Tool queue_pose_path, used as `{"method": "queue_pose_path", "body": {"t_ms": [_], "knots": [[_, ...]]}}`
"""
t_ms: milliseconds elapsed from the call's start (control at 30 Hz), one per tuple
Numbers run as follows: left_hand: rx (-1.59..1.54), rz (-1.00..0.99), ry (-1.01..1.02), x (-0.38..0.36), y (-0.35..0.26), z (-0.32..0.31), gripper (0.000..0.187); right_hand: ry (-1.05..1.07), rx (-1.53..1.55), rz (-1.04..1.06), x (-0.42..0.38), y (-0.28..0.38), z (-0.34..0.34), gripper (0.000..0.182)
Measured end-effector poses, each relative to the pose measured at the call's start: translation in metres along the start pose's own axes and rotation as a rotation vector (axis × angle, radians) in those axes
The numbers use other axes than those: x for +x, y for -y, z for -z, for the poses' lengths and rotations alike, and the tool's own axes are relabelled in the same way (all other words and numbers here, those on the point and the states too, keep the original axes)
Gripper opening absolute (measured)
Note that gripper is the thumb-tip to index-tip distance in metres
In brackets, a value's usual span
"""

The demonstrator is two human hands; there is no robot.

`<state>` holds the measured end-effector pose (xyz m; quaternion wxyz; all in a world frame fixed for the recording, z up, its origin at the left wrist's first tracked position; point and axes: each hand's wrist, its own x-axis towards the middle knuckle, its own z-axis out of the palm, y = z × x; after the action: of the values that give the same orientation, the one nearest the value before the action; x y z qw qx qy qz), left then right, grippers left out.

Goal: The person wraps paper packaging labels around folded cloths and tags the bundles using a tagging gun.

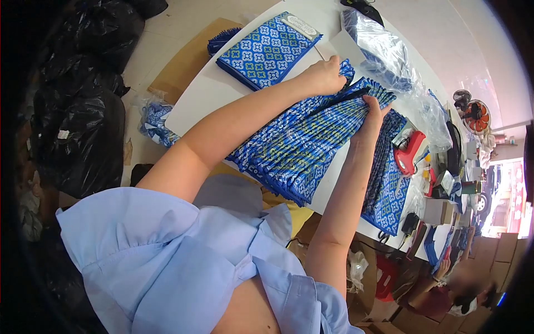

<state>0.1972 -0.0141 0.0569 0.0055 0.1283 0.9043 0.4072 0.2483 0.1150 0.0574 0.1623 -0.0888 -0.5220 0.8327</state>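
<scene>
Left hand [324, 76] clamped on far end of bag stack [303, 142]; right hand [374, 109] pinches same end, squaring edges. Stack lies fanned on table [197, 103]. Single bag [266, 49] set apart beyond.

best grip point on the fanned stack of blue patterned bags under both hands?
Probably the far end of the fanned stack of blue bags, where the edges bunch together. The left hand and right hand already pinch it there from opposite sides. The near end splays wide over the white table edge, so a grip there would likely catch only a few layers.
</scene>
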Motion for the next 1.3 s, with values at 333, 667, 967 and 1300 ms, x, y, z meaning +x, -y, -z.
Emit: {"method": "queue_pose_path", "body": {"t_ms": [333, 667, 967, 1300], "knots": [[-0.463, -0.069, -0.158, -0.001, 0.022, -0.014, 0.048, -0.029, -0.099, 0.09, -0.001, -0.002, -0.004, 0.083], [-0.646, 0.151, -0.148, -0.011, 0.018, -0.01, 0.051, -0.093, -0.146, -0.056, 0.009, 0.008, 0.037, 0.039], [-0.81, 0.187, -0.196, -0.023, 0.018, -0.019, 0.043, -0.228, -0.19, -0.16, -0.012, 0.004, 0.021, 0.015], [-0.785, 0.073, -0.476, -0.017, 0.033, -0.025, 0.036, -0.244, -0.264, 0.274, -0.012, 0.005, 0.024, 0.02]]}}
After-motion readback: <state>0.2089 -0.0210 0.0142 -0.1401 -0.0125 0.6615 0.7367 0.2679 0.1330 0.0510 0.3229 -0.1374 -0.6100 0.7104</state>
